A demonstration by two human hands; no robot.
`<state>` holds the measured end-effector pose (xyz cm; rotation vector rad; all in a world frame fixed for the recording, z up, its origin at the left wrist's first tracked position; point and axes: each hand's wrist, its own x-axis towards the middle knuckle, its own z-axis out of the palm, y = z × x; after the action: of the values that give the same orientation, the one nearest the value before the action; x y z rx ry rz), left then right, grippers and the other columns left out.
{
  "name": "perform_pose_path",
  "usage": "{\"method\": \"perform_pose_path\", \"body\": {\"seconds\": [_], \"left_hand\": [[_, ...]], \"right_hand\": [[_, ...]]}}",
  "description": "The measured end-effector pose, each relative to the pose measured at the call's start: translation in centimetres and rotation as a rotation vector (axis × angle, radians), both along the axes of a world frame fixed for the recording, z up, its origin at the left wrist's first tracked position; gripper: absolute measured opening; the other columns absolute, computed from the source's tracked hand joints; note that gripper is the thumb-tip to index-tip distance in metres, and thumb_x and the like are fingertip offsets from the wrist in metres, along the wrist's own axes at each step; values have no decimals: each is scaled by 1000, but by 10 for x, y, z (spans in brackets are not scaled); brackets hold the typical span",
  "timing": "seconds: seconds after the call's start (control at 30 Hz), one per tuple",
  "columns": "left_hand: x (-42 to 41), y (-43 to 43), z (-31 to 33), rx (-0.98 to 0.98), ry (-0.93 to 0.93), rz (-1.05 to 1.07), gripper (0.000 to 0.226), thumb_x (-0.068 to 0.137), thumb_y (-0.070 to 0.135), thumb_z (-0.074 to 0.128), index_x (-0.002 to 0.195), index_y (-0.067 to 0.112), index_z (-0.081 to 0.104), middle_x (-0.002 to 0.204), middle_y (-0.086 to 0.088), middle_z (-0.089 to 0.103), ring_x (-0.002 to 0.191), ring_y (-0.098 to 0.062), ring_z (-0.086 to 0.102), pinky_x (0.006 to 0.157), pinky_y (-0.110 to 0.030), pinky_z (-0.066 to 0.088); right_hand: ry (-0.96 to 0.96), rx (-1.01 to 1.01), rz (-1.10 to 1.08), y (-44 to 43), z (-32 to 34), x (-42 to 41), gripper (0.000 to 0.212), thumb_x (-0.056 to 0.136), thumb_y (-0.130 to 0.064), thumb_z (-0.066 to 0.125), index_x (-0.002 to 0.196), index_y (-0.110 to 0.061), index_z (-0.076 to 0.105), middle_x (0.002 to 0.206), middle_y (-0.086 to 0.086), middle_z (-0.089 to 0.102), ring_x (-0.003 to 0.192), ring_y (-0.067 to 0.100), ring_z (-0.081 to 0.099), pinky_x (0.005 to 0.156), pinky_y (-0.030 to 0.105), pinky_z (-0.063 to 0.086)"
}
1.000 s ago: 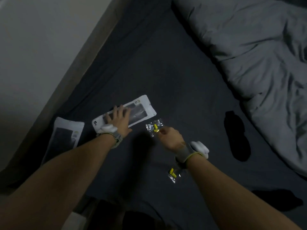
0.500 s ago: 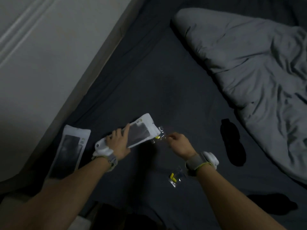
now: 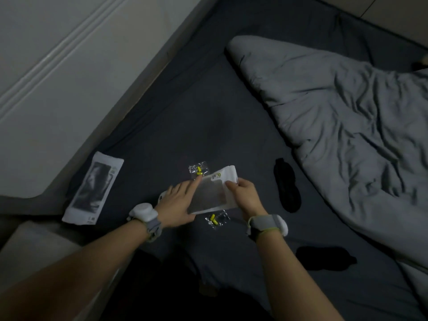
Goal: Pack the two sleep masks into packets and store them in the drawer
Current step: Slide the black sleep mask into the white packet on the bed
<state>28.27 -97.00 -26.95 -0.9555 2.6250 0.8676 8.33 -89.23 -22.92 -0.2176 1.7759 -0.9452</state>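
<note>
A: Item one, the held packet (image 3: 212,193)?
B: White pouch with a dull clear window and a small green mark by its far end. Lifted just above the dark bed sheet (image 3: 190,107), near the bed's near edge. Left hand (image 3: 179,205) under its near end, fingers (image 3: 193,185) laid flat over the window; right hand (image 3: 246,198) pinches the right edge, thumb on top. Both hands closed on it.

A: Second packet (image 3: 93,189)?
B: Same type, window dark, lying flat at the bed's left edge by the pale frame (image 3: 129,89).

A: Sleep masks?
B: Two, black. One sleep mask (image 3: 287,185) lies lengthwise just beside the grey duvet (image 3: 347,117); the other sleep mask (image 3: 324,257) lies nearer the bed's near edge, right of the right forearm. Both outside the packets.

A: Sundries?
B: Two clear sachets of yellow earplugs: one sachet (image 3: 198,170) just beyond the held packet, the other sachet (image 3: 216,220) beneath it, between the wrists. Each wrist carries a grey band with a white unit.
</note>
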Motion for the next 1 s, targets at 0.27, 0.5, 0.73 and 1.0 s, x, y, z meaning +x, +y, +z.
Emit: {"method": "perform_pose_path", "body": {"seconds": [0.27, 0.5, 0.73, 1.0], "left_hand": [[-101, 59, 56, -79, 120, -91, 128, 64, 63, 70, 152, 26, -17, 159, -5, 9, 147, -25, 10, 117, -56, 15], [-130, 96, 67, -65, 229, -30, 118, 68, 42, 68, 153, 14, -9, 152, -4, 18, 140, -25, 22, 116, -50, 22], [-148, 116, 74, 93, 381, 17, 104, 68, 44, 57, 154, 19, 4, 146, 1, 28, 137, -19, 28, 119, -45, 18], [-159, 138, 61, 9, 314, -69, 105, 69, 45, 69, 152, 18, 12, 142, 1, 31, 132, -18, 32, 113, -44, 27]], "right_hand": [[30, -105, -64, 56, 45, -16, 14, 92, -3, 53, 95, 5, 64, 81, 13, 63, 70, 21, 59, 56, 27, 50], [-40, -121, -108, 99, 55, -61, 33, 97, -37, 57, 95, -7, 71, 86, 6, 71, 79, 19, 66, 73, 36, 55], [252, -19, 191, 123, 62, -88, 28, 89, -14, 63, 62, -8, 59, 64, 8, 60, 58, 20, 61, 52, 32, 55], [402, 215, 404, 139, 51, -110, 18, 87, -17, 55, 73, -6, 55, 78, 10, 58, 83, 34, 65, 77, 49, 60]]}}
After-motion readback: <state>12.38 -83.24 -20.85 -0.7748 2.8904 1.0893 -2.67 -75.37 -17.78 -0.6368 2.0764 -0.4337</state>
